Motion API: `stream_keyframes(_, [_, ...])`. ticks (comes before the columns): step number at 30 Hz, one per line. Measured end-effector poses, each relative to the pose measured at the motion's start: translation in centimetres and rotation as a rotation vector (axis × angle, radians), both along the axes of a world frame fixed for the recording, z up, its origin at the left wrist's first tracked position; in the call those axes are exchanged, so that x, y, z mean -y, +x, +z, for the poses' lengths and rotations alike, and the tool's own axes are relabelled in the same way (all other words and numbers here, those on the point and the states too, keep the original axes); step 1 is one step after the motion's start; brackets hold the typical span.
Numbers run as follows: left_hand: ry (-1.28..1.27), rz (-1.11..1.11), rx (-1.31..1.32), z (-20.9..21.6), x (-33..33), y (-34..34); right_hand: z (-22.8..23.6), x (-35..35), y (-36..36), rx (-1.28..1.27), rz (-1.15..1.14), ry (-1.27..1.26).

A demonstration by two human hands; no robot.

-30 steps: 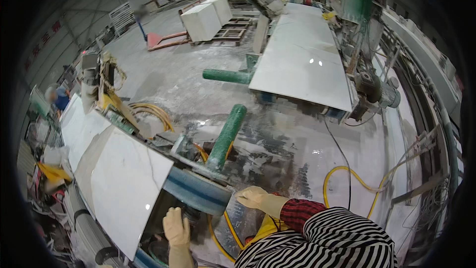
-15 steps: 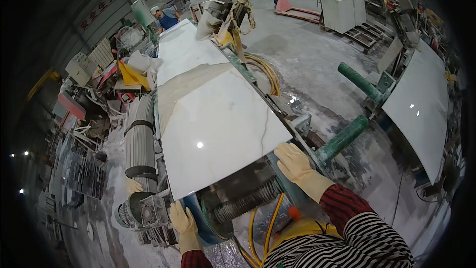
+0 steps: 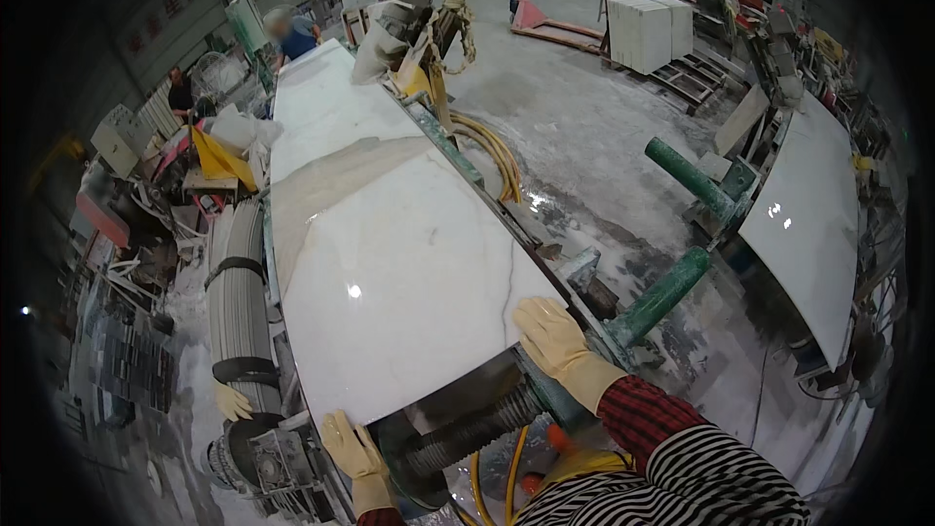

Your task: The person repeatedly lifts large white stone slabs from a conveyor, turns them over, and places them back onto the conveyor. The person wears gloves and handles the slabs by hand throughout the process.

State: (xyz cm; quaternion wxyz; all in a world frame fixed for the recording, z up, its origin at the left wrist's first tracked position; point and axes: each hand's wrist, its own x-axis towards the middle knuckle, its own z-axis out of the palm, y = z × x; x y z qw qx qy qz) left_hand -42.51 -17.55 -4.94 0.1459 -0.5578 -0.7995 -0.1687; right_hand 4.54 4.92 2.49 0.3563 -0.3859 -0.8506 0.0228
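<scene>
As I look down through the head camera, a long white slab [image 3: 409, 282] lies flat ahead of me on a machine frame [image 3: 446, 149], glossy enough to throw back a bright spot of light. A beige-grey band with an angular border crosses its middle, and a thin dark vein runs toward the near right corner. It looks like polished stone, with long sides and a clean, squared near end. At that near right corner my cream-gloved right hand [image 3: 555, 339] rests with its fingers straight and laid on the surface, not clenched. My left hand [image 3: 351, 453], gloved alike, is at the near left corner, fingers extended and unclenched; how firmly it bears on the edge I can't tell. Between the hands, just past the near edge, I see a dark ribbed shaft [image 3: 477, 431], with yellow hoses [image 3: 516, 468] below. Along the left side a rounded grey ribbed cover [image 3: 237, 312] runs close by, leaving little room. On the right a green cylinder [image 3: 662, 297] juts outward, and grey floor [image 3: 555, 102] opens toward a second white slab [image 3: 804, 234].
</scene>
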Motion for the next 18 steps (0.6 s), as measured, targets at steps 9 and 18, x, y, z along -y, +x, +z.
stream_keyframes(9, [0.078, -0.235, -0.390, 3.0, 2.0, 0.9, -0.7, 8.5, 4.1, 0.032, -0.163, -0.015])
stream_keyframes(18, [-0.316, -0.040, 0.117, 6.0, -1.8, 10.9, -1.4, 23.1, 31.5, 0.246, -0.994, -0.347])
